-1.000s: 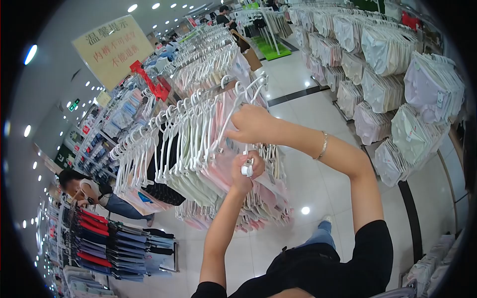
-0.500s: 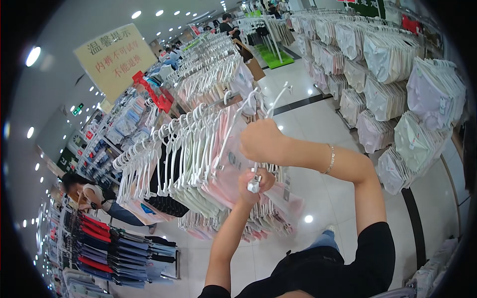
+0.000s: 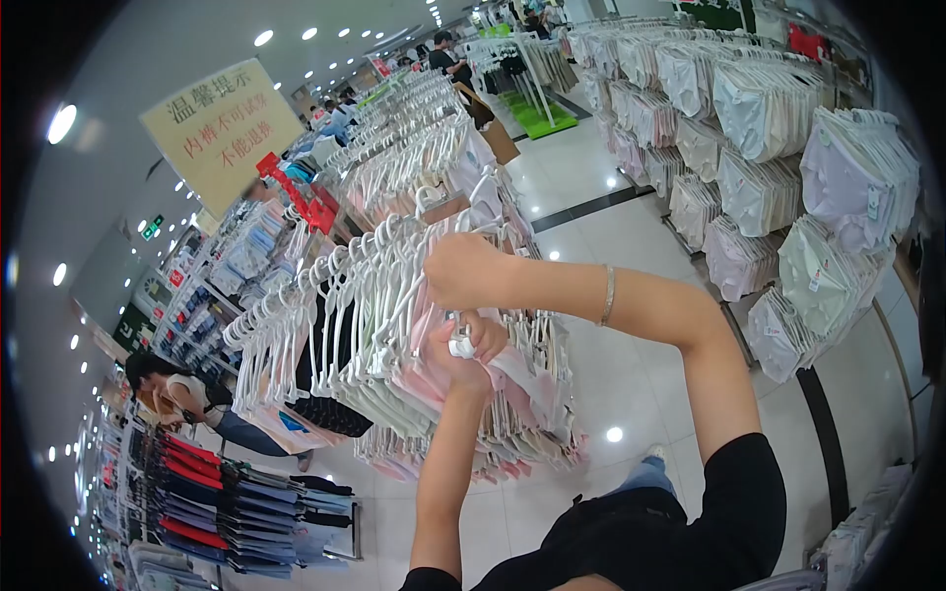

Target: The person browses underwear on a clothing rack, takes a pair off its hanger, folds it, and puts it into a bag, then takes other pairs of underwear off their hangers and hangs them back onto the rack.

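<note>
Now the person's left hand (image 3: 455,371) is pinching a white clip (image 3: 460,348), and a pink garment (image 3: 522,379) is hanging just beside it. The right hand (image 3: 468,271) is curling into a fist, apparently around a white hanger, its fingertips hidden. Compared with a moment ago, both hands are sitting closer to the row of hangers (image 3: 365,320), bringing the garment against its neighbours' end. Beyond, a yellow sign (image 3: 222,128) is standing over more racks.

Metal rail (image 3: 445,209); on it, crowded white hangers (image 3: 271,340) bearing pastel garments (image 3: 392,402), black garments (image 3: 331,416).
</note>
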The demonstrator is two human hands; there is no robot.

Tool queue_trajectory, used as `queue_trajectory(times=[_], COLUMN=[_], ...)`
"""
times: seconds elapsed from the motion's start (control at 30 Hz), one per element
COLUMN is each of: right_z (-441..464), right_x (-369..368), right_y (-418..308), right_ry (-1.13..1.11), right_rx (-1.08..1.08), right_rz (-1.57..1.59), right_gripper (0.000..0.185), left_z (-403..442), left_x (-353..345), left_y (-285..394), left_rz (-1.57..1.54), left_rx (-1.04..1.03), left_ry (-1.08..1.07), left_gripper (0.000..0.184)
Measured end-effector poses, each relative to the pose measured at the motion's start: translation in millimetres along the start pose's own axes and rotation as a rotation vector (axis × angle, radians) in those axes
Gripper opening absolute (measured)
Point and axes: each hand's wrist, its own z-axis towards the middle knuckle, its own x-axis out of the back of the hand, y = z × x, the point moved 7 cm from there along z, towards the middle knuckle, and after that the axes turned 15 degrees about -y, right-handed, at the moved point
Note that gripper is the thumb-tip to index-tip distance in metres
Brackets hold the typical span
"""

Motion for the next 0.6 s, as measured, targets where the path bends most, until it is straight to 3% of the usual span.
queue_trajectory(times=[0.13,0.2,0.33,0.43,0.53,0.6], right_z=[-11.3,-17.7,-27.4,-55.0,-90.7,-115.7], right_x=[-2.8,-6.7,-20.7,-1.8,10.0,6.8], right_y=[-6.8,-10.6,-13.7,-22.2,-28.1,-30.3], right_ry=[-0.103,-0.042,-0.071,0.259,0.386,0.355], right_rx=[-0.048,-0.024,0.049,0.179,0.248,0.302], right_rz=[0.018,-0.040,-0.106,-0.110,-0.194,-0.224], right_gripper=[0.016,0.017,0.014,0.012,0.013,0.013], left_z=[-8.6,-13.8,-25.6,-41.4,-63.6,-75.7], left_x=[-5.2,-0.9,13.7,21.1,39.5,42.8], left_y=[-1.3,-7.4,-13.1,-13.0,-19.8,-20.9], left_rz=[0.067,0.084,0.150,0.197,0.224,0.301], left_rx=[0.052,0.093,0.073,0.067,0.133,0.222], left_ry=[-0.061,-0.081,0.174,0.403,0.344,0.244], left_gripper=[0.034,0.034,0.040,0.045,0.041,0.035])
